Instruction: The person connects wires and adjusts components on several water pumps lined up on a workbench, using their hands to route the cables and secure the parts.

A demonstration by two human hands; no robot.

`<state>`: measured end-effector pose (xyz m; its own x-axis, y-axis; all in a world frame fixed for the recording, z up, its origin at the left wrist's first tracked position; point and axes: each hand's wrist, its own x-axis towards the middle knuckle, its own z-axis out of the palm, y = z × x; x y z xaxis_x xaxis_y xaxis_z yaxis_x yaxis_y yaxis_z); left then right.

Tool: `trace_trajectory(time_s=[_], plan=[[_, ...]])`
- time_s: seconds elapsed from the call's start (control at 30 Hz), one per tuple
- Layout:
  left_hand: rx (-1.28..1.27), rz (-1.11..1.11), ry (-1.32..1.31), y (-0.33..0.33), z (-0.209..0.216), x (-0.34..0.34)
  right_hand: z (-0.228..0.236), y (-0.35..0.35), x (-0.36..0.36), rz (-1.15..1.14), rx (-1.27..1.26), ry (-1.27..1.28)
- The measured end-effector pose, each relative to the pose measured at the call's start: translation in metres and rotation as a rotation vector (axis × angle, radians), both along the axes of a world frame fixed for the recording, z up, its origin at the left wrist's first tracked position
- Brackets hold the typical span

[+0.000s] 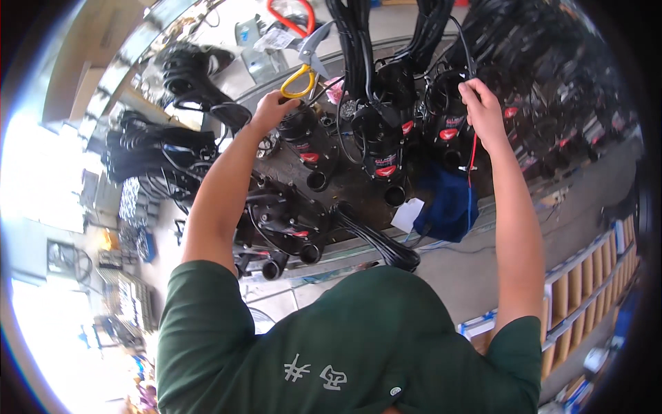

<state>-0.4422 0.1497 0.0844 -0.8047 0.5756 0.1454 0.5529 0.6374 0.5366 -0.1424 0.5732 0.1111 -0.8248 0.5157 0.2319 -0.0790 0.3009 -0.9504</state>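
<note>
My left hand point(274, 112) is closed at the top of a black pump point(303, 141) with a red label patch. Its fingertips are beside the yellow handle point(298, 83) of large scissors point(314, 50), whose other handle is red. What those fingers grip is hidden. Farther right, my right hand point(485, 110) pinches a black cable point(469, 48) above another black pump point(447, 114). A red wire point(473, 155) hangs below this hand and runs down toward a blue wire point(469, 210) by a dark blue cloth point(447, 203).
More black pumps point(378, 141) with bundled cables point(355, 48) crowd the bench. Pumps lying at the near left point(286, 214) and a cable coil point(379, 241) reach its near edge. A white tag point(407, 214) lies beside the cloth. Divided shelving point(586, 283) stands at right.
</note>
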Motion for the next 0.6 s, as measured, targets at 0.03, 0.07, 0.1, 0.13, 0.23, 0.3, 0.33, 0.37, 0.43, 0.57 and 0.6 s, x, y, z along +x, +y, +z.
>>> trace_trajectory(time_s=[0.03,0.07,0.1,0.13,0.23,0.3,0.33,0.37,0.43,0.57,0.6], plan=[[0.004,0.002,0.003,-0.002,0.003,-0.004,-0.001,-0.005,0.003,0.014,-0.039,0.016],[0.011,-0.004,0.0,0.002,0.001,-0.01,-0.004,-0.003,0.003,0.02,-0.075,0.028],[0.018,-0.009,-0.003,0.006,0.0,-0.017,-0.009,-0.002,0.004,0.027,-0.111,0.041],[0.037,0.002,-0.023,0.0,-0.007,-0.033,-0.009,-0.004,0.004,0.048,-0.127,0.066],[0.056,0.034,-0.025,0.012,-0.018,-0.072,-0.011,-0.007,0.014,0.049,-0.17,0.094],[0.056,0.019,0.002,-0.014,-0.032,-0.121,-0.006,-0.019,0.012,0.087,-0.182,0.112],[0.026,0.015,0.009,0.005,-0.03,-0.123,-0.007,-0.018,0.017,0.051,-0.159,0.085],[-0.011,0.014,0.021,0.019,-0.028,-0.125,-0.008,-0.019,0.02,0.025,-0.139,0.079],[-0.194,-0.126,0.288,0.041,-0.027,-0.135,-0.009,-0.016,0.024,-0.024,-0.098,0.078],[-0.252,-0.221,0.61,-0.003,-0.046,-0.205,0.005,-0.031,0.013,-0.003,-0.27,0.086],[-0.066,-0.101,0.286,-0.015,-0.047,-0.221,0.006,-0.037,0.013,0.002,-0.266,0.091]])
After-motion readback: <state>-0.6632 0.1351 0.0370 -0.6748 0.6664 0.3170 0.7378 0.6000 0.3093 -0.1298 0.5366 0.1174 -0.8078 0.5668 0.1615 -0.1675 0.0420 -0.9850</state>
